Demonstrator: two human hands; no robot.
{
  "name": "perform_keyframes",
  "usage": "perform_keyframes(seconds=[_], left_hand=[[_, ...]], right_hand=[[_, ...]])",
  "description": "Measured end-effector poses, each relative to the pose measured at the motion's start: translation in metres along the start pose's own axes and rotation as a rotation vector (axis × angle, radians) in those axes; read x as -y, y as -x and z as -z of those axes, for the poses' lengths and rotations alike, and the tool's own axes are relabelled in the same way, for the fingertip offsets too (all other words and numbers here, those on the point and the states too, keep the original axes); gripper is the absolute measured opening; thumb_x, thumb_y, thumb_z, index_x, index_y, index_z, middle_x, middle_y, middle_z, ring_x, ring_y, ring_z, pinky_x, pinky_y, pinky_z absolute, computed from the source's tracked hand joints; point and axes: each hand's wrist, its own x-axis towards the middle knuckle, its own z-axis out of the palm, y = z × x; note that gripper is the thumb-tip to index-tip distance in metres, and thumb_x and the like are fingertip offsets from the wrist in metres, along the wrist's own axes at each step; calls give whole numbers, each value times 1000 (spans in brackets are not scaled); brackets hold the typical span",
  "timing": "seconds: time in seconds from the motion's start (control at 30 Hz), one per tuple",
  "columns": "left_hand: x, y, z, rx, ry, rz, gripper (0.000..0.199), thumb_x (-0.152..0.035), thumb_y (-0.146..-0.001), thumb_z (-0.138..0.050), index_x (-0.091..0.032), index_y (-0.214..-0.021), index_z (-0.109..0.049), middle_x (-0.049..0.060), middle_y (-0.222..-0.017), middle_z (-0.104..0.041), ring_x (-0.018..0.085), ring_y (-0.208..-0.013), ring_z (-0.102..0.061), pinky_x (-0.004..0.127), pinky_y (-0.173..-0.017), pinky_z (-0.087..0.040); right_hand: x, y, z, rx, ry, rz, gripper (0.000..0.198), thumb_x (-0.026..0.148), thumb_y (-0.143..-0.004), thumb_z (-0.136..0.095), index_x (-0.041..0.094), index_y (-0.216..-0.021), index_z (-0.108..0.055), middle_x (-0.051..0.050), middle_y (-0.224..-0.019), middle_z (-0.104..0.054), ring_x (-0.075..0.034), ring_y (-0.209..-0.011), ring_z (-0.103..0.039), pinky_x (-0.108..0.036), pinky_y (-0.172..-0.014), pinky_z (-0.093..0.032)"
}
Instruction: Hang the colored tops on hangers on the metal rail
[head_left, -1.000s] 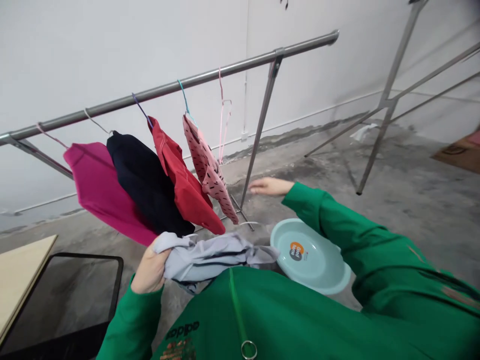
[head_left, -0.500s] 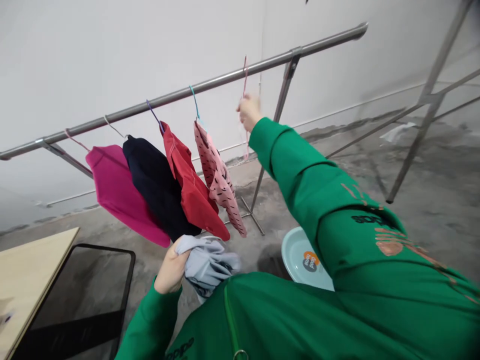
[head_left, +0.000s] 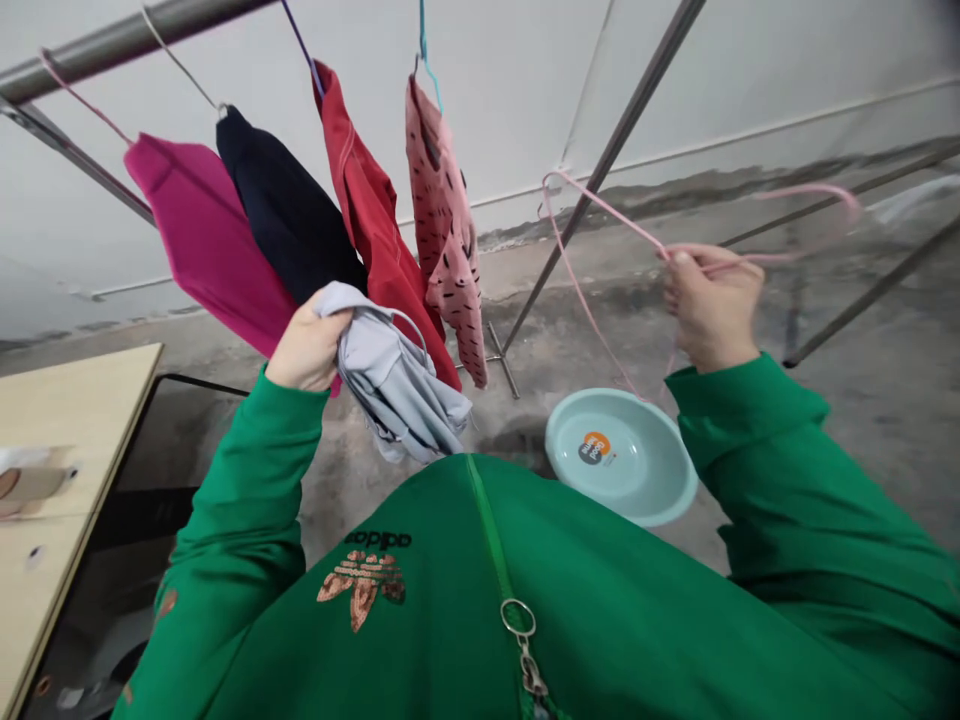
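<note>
My left hand (head_left: 309,345) is closed on a bunched light grey garment (head_left: 397,375), which hangs down in loose folds in front of my jacket. Out to the right, my right hand (head_left: 712,305) grips a pink clothes hanger (head_left: 574,270) near the base of its hook. The hanger is off the rail and tilted, its hook pointing right and its triangular frame to the left. Beyond my left hand hang a magenta garment (head_left: 206,235), a dark navy garment (head_left: 289,205), a red garment (head_left: 371,215) and a pink garment with black marks (head_left: 450,240).
A metal clothes rail (head_left: 135,45) crosses the upper left, with a slanting leg (head_left: 615,150). A pale blue basin (head_left: 645,460) stands on the concrete floor. A light wooden table (head_left: 82,400) is at the left. More metal bars (head_left: 877,290) stand at the right.
My right hand has taken the pink hanger off the rail and brought it down and to the right. My left hand has lifted the grey garment slightly; the view has tilted down.
</note>
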Motion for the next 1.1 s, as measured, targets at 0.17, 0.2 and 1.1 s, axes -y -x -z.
perform_keyframes(seconds=[0.17, 0.2, 1.1], left_hand=[[-15, -20, -10, 40, 16, 16, 15, -4, -77, -61, -16, -67, -59, -2, -63, -57, 9, -60, -55, 21, -63, -49], [-17, -22, -13, 60, 14, 21, 14, -4, -78, -62, -15, -69, -59, -2, -64, -58, 9, -60, -55, 21, -64, -49], [7, -46, 23, 225, -408, -196, 9, -18, -74, -66, -13, -80, -68, 2, -73, -66, 15, -69, -59, 25, -67, -47]], right_hand=[[1, 52, 25, 299, -428, -183, 31, 48, -63, -79, 20, -71, -70, 2, -42, -41, -10, -39, -35, -28, -42, -24], [3, 59, 18, 473, -456, -204, 29, 47, -64, -79, 20, -70, -71, -3, -51, -52, -12, -46, -47, -29, -45, -34], [73, -14, -64, 842, 31, -18, 49, 64, -64, -71, 16, -72, -72, -4, -72, -64, -15, -72, -57, -30, -71, -45]])
